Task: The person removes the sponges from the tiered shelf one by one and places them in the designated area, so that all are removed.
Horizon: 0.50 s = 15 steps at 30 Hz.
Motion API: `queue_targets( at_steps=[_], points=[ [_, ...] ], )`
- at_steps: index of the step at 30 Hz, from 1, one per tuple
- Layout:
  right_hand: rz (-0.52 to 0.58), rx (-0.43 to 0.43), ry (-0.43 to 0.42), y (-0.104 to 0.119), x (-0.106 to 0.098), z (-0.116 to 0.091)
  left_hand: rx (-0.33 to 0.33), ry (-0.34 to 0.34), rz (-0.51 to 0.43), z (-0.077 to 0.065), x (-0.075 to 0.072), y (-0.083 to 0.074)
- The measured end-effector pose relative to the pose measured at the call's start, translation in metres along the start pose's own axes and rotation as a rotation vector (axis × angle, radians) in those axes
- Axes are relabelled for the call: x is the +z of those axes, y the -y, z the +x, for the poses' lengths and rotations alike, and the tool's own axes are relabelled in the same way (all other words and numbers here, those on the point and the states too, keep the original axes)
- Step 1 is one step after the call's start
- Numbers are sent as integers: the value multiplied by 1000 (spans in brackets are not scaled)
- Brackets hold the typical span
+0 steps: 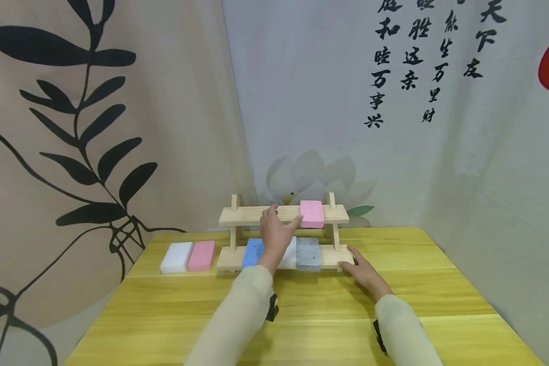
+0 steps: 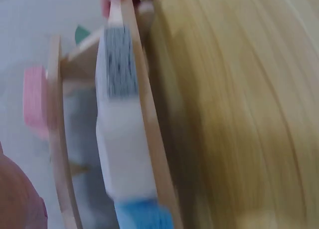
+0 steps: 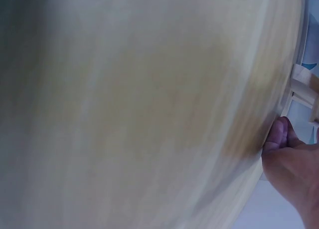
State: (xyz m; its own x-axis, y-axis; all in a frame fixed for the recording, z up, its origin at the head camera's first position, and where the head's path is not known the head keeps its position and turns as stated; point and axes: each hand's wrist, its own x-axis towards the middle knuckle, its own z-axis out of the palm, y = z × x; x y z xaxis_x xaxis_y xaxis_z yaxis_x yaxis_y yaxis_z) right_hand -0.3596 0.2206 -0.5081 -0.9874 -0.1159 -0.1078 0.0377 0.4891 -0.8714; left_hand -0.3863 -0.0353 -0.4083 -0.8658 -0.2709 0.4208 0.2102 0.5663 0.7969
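A two-tier wooden rack [image 1: 243,215] stands on the table. My left hand [image 1: 276,235] is in front of its upper shelf, thumb spread toward a speckled pink sponge [image 1: 312,213] standing there; nothing shows in its grasp. On the lower shelf a blue sponge [image 1: 252,251], a white sponge [image 2: 128,149] and a grey speckled sponge [image 1: 308,254] stand in a row, partly behind my left wrist in the head view. My right hand [image 1: 367,275] grips the right end of the lower shelf, fingers and thumb on either side of the board. Both wrist views are blurred.
Left of the rack, another white sponge [image 1: 176,257] and a darker pink sponge [image 1: 202,255] lie side by side on the yellow wood-grain table [image 1: 164,315]. A printed curtain [image 1: 302,101] hangs close behind the rack.
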Motion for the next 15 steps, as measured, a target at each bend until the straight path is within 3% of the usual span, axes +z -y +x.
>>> queue_targets(
  at_steps=[7, 15],
  points=[
    [9, 4, 7, 1, 0, 0, -20, -15, 56, -18, 43, -20],
    [-14, -18, -3, 8, 1, -5, 3, -96, 103, -25, 66, -28]
  ],
)
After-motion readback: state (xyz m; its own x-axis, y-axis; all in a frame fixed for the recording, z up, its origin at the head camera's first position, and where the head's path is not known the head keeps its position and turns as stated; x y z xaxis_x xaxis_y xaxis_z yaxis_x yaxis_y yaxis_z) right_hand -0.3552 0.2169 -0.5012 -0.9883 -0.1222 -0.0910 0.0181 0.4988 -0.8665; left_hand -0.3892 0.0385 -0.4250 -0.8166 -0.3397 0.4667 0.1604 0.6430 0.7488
